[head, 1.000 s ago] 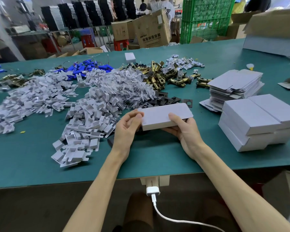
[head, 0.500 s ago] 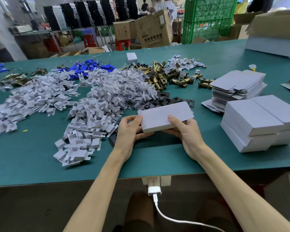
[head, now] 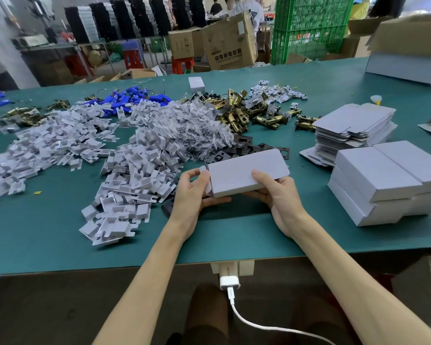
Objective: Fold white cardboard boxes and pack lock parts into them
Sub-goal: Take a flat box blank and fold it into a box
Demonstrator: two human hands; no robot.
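Lying behind the box (head: 244, 170) are apparently black plates (head: 245, 141).

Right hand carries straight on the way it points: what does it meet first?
The right hand points forward and left, and grips the white box. Past that, the black plates look next in line, though depth is unclear.

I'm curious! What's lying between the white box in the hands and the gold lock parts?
Flat black metal plates lie between the white box and the gold lock parts, in the head view.
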